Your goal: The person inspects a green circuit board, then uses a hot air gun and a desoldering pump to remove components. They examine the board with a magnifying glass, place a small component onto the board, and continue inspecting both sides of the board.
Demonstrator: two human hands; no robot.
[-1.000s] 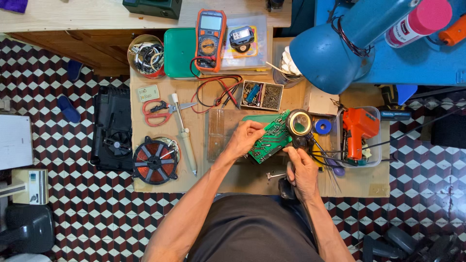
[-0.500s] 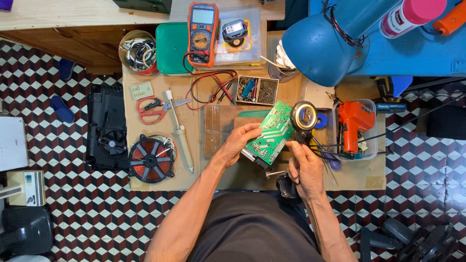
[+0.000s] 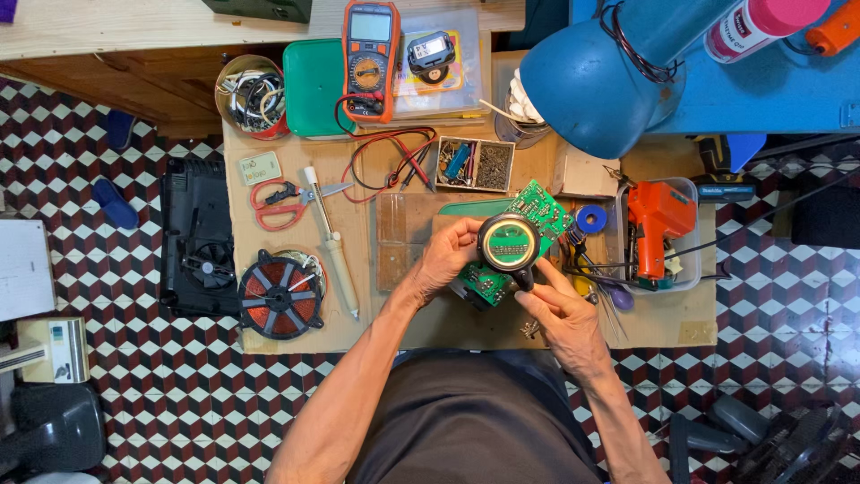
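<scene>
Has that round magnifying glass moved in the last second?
Yes. The magnifying glass went from beside the blue tape roll leftward, over the green circuit board.

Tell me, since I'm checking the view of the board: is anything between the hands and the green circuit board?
Nothing separates them: the left hand grips the green circuit board directly. The right hand holds a round black-rimmed magnifier above the board, which covers the board's middle from the head camera.
</scene>
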